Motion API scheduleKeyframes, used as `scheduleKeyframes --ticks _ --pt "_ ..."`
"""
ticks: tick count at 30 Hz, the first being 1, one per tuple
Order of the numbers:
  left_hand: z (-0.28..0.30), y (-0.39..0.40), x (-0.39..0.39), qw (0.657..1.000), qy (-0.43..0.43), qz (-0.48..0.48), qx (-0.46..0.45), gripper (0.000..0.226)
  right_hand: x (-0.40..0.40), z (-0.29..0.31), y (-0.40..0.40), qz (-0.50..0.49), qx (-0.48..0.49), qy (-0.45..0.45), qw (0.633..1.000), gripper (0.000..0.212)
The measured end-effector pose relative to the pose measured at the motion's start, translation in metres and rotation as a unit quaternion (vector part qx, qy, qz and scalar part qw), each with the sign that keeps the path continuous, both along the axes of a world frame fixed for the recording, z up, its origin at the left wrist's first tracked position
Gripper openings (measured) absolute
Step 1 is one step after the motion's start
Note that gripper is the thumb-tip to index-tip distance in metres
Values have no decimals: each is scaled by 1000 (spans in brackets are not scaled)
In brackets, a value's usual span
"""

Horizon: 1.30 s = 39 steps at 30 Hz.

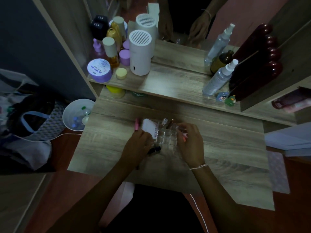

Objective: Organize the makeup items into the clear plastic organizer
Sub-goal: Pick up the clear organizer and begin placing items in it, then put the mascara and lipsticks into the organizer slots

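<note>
The clear plastic organizer [165, 136] stands in the middle of the wooden desk [218, 148], between my two hands. A white box [149, 127] with lettering sits at its left side, and a brown-capped item [170, 122] and a clear-topped one [164, 121] stand at its back. A pink tube [137, 125] lies just left of the box. My left hand [137, 145] rests at the organizer's front left corner, closed over a black item [154, 150]. My right hand [191, 140] is at the right side, pinching a small pink item [185, 137].
A raised shelf [168, 81] behind holds a white cylindrical appliance [140, 52], a purple tub [99, 69], jars and bottles at left, spray bottles [217, 78] and a dark red object [255, 64] at right. A mirror stands behind. A white bin [76, 113] sits left of the desk.
</note>
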<state>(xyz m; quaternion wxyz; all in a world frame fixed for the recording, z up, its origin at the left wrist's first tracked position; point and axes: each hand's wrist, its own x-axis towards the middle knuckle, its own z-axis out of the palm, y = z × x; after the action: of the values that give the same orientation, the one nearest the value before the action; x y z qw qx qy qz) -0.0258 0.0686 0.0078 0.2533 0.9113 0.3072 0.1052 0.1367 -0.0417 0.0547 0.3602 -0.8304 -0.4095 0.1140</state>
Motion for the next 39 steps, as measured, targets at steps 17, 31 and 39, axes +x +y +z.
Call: scheduleKeyframes --ticks 17,31,39 --pt "-9 -40 6 996 25 66 -59 32 -19 -8 -30 8 -26 36 999 13" --pt "-3 17 -97 968 -11 237 -81 23 -85 -26 112 146 -188 0 971 18" --pt "-18 59 -114 970 -17 216 -109 19 -88 -25 152 130 -329 -121 927 20"
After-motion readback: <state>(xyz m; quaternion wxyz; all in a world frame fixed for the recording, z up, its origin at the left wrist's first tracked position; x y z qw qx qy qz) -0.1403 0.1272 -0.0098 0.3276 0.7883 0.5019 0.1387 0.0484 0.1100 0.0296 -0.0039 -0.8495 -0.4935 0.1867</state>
